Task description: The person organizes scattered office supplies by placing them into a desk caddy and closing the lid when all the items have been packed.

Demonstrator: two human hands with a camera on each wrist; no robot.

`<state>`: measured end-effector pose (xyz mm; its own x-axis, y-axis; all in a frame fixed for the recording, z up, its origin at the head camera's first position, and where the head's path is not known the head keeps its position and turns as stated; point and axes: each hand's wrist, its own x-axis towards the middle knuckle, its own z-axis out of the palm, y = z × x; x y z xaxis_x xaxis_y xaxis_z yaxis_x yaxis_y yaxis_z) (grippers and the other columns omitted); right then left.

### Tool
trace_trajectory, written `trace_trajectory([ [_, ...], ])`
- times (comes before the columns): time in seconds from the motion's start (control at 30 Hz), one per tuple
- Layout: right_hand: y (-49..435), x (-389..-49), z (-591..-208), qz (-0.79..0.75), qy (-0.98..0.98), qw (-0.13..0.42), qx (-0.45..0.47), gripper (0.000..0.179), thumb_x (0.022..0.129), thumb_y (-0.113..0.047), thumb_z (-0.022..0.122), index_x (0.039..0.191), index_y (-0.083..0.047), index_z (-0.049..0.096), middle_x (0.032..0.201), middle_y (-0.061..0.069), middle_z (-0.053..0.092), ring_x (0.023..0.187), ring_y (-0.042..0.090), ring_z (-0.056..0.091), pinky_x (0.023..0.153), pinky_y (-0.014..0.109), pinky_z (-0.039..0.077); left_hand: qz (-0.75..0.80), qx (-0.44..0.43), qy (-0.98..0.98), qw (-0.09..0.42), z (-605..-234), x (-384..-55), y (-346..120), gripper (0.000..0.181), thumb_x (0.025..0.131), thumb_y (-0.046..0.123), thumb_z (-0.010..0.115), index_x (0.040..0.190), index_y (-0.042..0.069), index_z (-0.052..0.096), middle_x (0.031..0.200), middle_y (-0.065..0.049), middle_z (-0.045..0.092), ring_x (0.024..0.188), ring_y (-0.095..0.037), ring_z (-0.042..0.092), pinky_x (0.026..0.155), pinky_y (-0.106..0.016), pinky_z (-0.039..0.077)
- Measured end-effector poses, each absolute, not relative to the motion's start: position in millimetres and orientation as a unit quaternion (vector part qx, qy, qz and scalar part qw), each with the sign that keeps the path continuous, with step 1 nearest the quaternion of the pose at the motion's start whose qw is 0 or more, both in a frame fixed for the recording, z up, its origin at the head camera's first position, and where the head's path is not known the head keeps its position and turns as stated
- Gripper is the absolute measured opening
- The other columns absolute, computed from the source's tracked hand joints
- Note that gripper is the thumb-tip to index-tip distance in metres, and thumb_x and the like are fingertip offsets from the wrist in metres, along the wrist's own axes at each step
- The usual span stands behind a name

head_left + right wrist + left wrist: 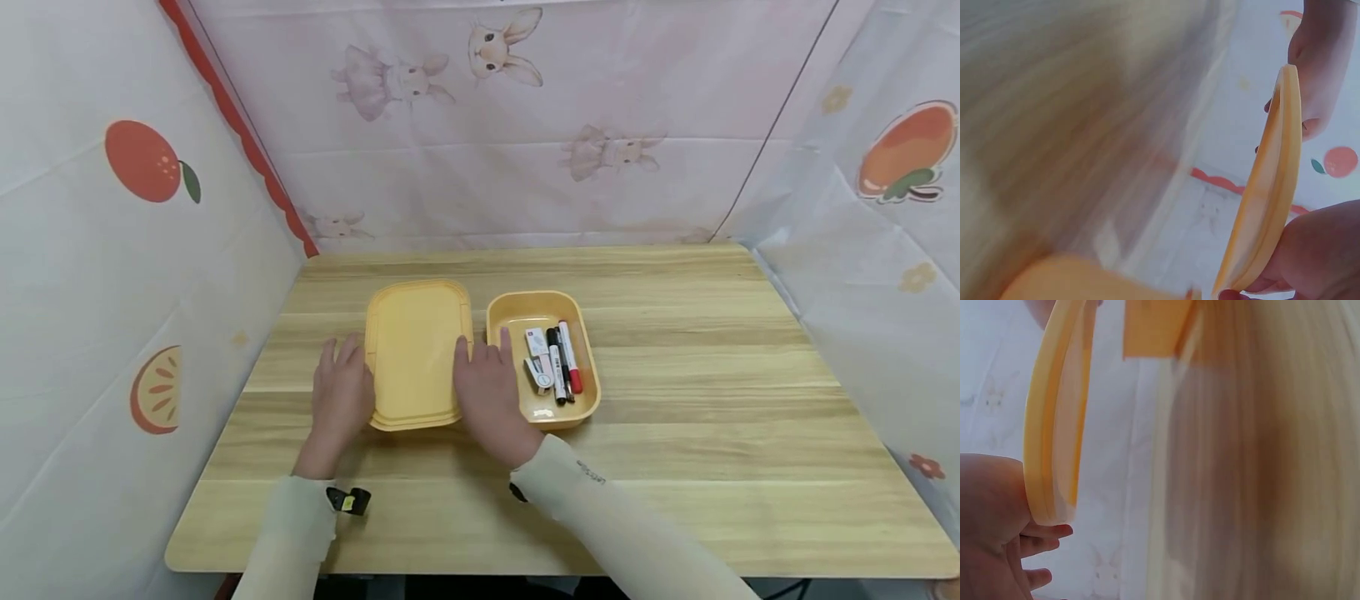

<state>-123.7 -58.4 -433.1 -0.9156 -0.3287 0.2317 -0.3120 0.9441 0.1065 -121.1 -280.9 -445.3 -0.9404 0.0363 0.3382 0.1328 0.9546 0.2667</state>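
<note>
Both hands hold a yellow rectangular lid (pixel 420 354) by its two long sides. In the left wrist view the lid (pixel 1040 437) is raised off the table. My left hand (pixel 342 392) grips the left edge, with several fingers reaching under it. My right hand (pixel 491 396) grips the opposite edge, beside a yellow open box (pixel 542 419). Inside the box lie a white marker with a red cap (pixel 570 354), a black-and-white marker (pixel 557 367), a small white box (pixel 536 340) and a small white-and-dark object (pixel 538 379), perhaps a stapler. Another dark pen is partly hidden between the markers.
The wooden table (pixel 712 400) extends to the right of the box. White printed cloth walls (pixel 75 292) enclose it at the left, back and right. Its front edge lies under the forearms.
</note>
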Motion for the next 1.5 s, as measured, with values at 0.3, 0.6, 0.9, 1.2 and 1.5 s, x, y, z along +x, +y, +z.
trace_trajectory([
  [0.3,-0.9,-115.2,-423.5,0.033,-0.970,0.180,0.157,0.044,0.097,0.003,0.046,0.140,-0.005,0.053,0.105,0.019,0.063,0.101,0.037,0.062,0.117,0.055,0.032,-0.174,-0.093,-0.961,0.196,-427.1,-123.5,-231.8,0.027,0.097,-0.001,0.048,0.117,-0.014,0.061,0.150,-0.024,0.048,0.142,-0.050,0.033,0.112,-0.063,0.035],
  [0.6,50.3,-113.5,-424.0,0.086,-0.959,0.231,0.139,0.039,0.095,0.004,0.051,0.133,0.001,0.056,0.092,0.019,0.061,0.082,0.037,0.060,0.105,0.052,0.040,-0.168,-0.115,-0.964,0.169,-423.1,-130.5,-181.7,0.033,0.099,0.003,0.051,0.127,-0.013,0.058,0.151,-0.021,0.048,0.145,-0.046,0.033,0.119,-0.056,0.031],
  [0.9,93.8,-110.1,-427.6,0.175,-0.962,0.193,0.088,0.033,0.094,0.002,0.057,0.126,0.007,0.061,0.090,0.020,0.064,0.072,0.030,0.055,0.077,0.042,0.047,-0.174,-0.119,-0.965,0.157,-432.0,-137.5,-137.9,0.039,0.100,0.005,0.046,0.135,-0.010,0.055,0.152,-0.018,0.048,0.144,-0.044,0.035,0.116,-0.058,0.034],
  [1.2,120.1,-109.3,-432.3,0.342,-0.930,0.135,0.006,0.035,0.102,-0.013,0.048,0.130,0.003,0.064,0.099,0.018,0.066,0.076,0.028,0.058,0.065,0.040,0.047,-0.179,-0.097,-0.966,0.157,-440.2,-141.1,-113.2,0.044,0.100,0.006,0.046,0.143,-0.003,0.052,0.151,-0.012,0.049,0.146,-0.038,0.034,0.116,-0.054,0.035],
  [1.5,134.2,-115.4,-439.7,0.328,-0.926,0.186,-0.030,0.028,0.098,-0.011,0.053,0.108,0.005,0.073,0.087,0.015,0.068,0.070,0.026,0.059,0.064,0.040,0.046,-0.187,-0.108,-0.962,0.169,-448.9,-138.8,-96.7,0.044,0.100,0.009,0.046,0.142,-0.003,0.053,0.148,-0.011,0.052,0.143,-0.037,0.038,0.115,-0.054,0.037],
])
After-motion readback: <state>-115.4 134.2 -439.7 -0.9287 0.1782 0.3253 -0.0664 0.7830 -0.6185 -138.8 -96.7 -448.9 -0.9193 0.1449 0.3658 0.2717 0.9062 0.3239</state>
